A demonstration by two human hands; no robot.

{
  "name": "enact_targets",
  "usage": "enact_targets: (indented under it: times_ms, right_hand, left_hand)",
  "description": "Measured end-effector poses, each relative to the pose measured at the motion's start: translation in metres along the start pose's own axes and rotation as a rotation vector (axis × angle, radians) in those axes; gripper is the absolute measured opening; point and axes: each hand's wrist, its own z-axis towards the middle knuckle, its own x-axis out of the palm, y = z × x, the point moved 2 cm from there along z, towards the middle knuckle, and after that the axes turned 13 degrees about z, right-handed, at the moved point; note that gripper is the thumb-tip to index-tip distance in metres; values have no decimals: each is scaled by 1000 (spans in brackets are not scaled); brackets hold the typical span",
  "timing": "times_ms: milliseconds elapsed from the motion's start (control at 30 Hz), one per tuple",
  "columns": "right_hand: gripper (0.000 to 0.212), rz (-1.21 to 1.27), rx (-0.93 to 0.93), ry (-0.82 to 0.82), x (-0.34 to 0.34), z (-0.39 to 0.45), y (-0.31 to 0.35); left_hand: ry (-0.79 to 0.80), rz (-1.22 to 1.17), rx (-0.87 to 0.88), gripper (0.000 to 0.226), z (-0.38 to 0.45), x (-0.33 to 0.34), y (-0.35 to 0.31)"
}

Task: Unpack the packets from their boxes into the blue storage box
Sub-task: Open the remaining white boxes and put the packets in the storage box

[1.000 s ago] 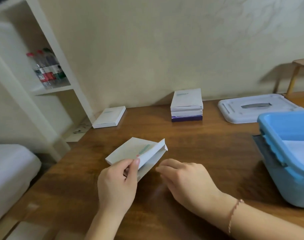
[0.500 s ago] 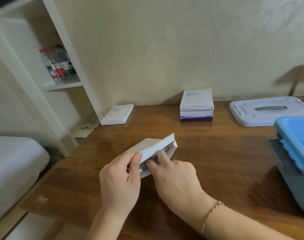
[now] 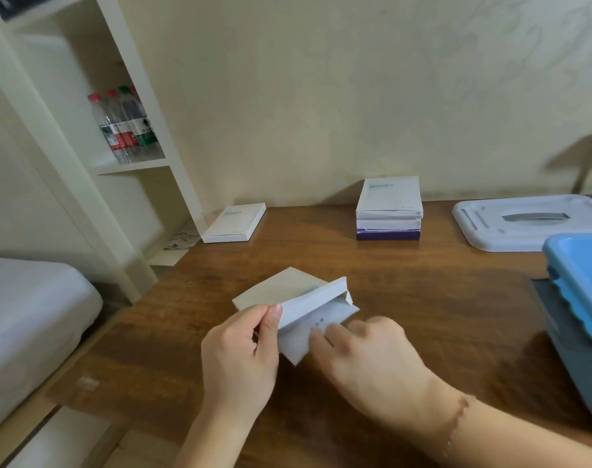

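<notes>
Blue storage box cut off at rt edge of frame; contents mostly out of view, only a pale patch shows inside. Right hand motion-blurred, so its grip is hard to read: fingertips sit at the mouth of the opened box, on a white packet sticking partway out, fingers curled onto it as far as the blur allows. Print on packet too small to read.

Count: 1 opened box in hand; 1 closed white box lying alone at far left of table; a stack of 3 boxes by the wall, 2 white over 1 purple. 1 white lid flat on table behind the blue box. Approx 4 bottles on the white shelf unit, overlapping, exact no. unclear.

Left hand grasps the opened box at its near end, thumb pressed on the raised flap, box held just above table centre. Thin bracelet on rt wrist. Bed edge at left, cropped.
</notes>
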Motion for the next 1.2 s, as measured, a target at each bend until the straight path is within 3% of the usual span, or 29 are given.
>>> enact_targets:
  times_ms: [100, 233, 300, 433, 600, 700, 800, 867, 900, 967, 1000, 1033, 1067, 1167, 1200]
  right_hand:
    - [16, 22, -10, -188, 8, -37, -5]
    - [27, 75, 75, -197, 12, -50, -14]
    - [29, 282, 267, -268, 9, -51, -18]
    - [17, 976, 609, -390, 16, -52, -22]
    - [10, 1291, 790, -610, 7, -73, -32]
    - [26, 1381, 783, -680, -9, -83, -35]
    - [30, 1326, 726, -664, -25, -81, -34]
    - [33, 1262, 634, -662, -33, -84, -26]
    - [32, 1201, 566, -659, -34, -88, -22]
    - [24, 1078, 435, -625, -52, -72, -16]
    - [35, 984, 367, -570, -58, -68, -14]
    - [59, 800, 350, -538, -61, -66, -17]
    - [69, 692, 413, -512, -69, -65, -23]
    - [13, 568, 235, -859, -89, -107, -33]
    - [25, 554, 241, -978, -91, -124, -36]
  left_hand:
    - [29, -6, -24, 37, 0, 3, 2]
    - [67, 9, 22, 36, -5, 8, -1]
    - [89, -6, 8, 38, -6, 10, -4]
    - [103, -1, 20, 37, -9, 14, -3]
    - [257, 96, 109, 28, -15, 22, -2]
    - [353, 99, 131, 51, -25, 22, -7]
    - [328, 83, 270, 86, -34, 14, -36]
    - [250, -29, 347, 82, -36, 9, -66]
    - [185, -127, 357, 67, -36, 9, -78]
    - [93, -284, 225, 32, -28, 4, -100]
    - [118, -361, 44, 21, -21, 1, -108]
    - [155, -475, -185, 21, -16, -1, -113]
    - [177, -622, -388, 31, -12, -1, -118]
    - [175, -1025, -652, 37, -6, 6, -130]
    - [198, -1126, -681, 37, -4, 8, -136]
